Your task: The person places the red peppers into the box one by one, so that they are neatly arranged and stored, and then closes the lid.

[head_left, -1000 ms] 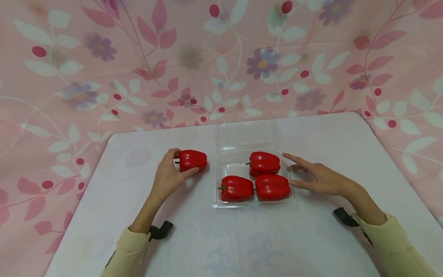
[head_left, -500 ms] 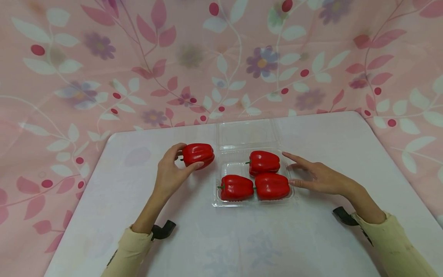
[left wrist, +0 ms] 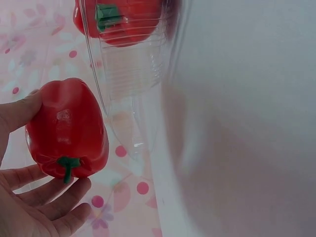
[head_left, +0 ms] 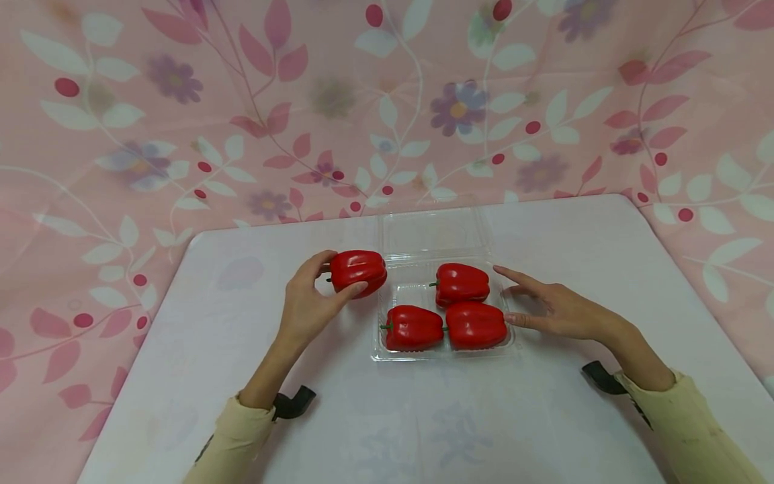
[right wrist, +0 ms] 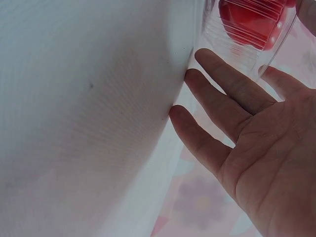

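Note:
My left hand (head_left: pixel 310 306) grips a red bell pepper (head_left: pixel 358 272) between thumb and fingers, at the left edge of a clear plastic clamshell box (head_left: pixel 396 356). In the left wrist view that pepper (left wrist: pixel 69 126) shows its green stem pointing toward the fingers. Inside the box lie three more red bell peppers: one at the back right (head_left: pixel 462 284), one at the front left (head_left: pixel 414 329) and one at the front right (head_left: pixel 476 326). The box's back left part holds none. My right hand (head_left: pixel 562 312) rests at the box's right side, its fingers spread and touching the rim.
The box's transparent lid (head_left: pixel 432 234) lies folded back behind it. A white cloth covers the table (head_left: pixel 387 417). Behind the table hangs a pink floral curtain (head_left: pixel 338 114). Dark curved pieces (head_left: pixel 295 403) stick out at both wrists.
My left hand has lifted the bell pepper off the table and carried it right, up to the box's left edge. The right hand and the box have stayed in place.

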The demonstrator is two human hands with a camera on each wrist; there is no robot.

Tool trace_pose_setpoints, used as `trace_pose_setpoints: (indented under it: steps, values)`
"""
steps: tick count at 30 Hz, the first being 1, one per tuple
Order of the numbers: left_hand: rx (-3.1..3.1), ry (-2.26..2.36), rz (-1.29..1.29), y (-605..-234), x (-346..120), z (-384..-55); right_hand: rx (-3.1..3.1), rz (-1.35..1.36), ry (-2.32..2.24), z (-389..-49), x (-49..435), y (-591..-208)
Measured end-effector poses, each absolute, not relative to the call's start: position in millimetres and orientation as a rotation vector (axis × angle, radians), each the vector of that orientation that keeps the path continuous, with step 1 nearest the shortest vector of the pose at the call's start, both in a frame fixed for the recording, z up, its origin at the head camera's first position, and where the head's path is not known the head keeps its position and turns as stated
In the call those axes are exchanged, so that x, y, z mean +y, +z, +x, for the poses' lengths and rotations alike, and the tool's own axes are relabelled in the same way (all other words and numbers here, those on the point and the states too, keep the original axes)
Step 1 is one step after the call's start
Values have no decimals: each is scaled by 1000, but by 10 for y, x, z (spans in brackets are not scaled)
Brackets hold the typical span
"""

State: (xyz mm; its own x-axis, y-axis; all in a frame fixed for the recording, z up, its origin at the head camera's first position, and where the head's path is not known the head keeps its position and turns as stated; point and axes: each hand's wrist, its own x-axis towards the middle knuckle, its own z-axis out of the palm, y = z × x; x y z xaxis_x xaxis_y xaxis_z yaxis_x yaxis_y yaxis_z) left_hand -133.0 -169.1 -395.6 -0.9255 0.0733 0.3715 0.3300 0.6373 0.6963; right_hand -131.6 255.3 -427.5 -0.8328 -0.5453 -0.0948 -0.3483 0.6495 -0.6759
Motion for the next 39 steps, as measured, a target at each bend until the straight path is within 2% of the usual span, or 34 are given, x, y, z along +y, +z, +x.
trace_pose_setpoints:
  steps: [39]
  values:
    - [-2635, -1046, -569, -3912, -1172, -1345, 2584, -714, -967, -1312, 2547, -4269]
